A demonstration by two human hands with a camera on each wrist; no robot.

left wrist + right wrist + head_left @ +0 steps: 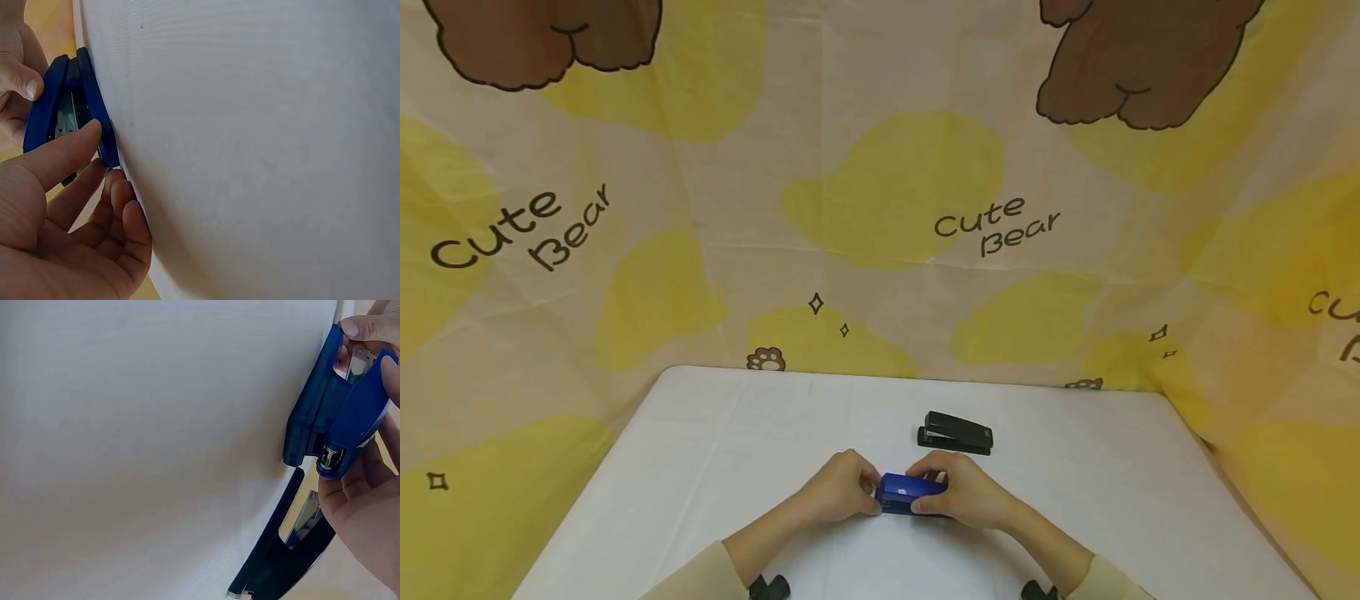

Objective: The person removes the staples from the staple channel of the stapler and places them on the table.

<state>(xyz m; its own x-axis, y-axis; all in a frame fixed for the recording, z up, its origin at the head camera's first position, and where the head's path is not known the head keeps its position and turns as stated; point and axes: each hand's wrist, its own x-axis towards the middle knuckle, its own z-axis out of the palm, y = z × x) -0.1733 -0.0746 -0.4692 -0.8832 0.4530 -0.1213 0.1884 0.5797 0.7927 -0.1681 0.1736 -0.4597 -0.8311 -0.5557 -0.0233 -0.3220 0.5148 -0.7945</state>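
Left hand [842,490] and right hand [972,493] are both busy at the white table [737,433], with the blue stapler [895,486] between them and a black stapler [955,433] just beyond. Right's gripping the top arm [362,403], left's pinching the base [317,387] at its open end; probably light, stiff and kinda slick, so I'd grab the arm's sides near the hinge [330,456].

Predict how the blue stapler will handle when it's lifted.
The blue stapler is probably stiff: its casing shows no bending in the right hand. Its top arm, angled away from the base, may pivot if squeezed. The flat base should discourage rolling.
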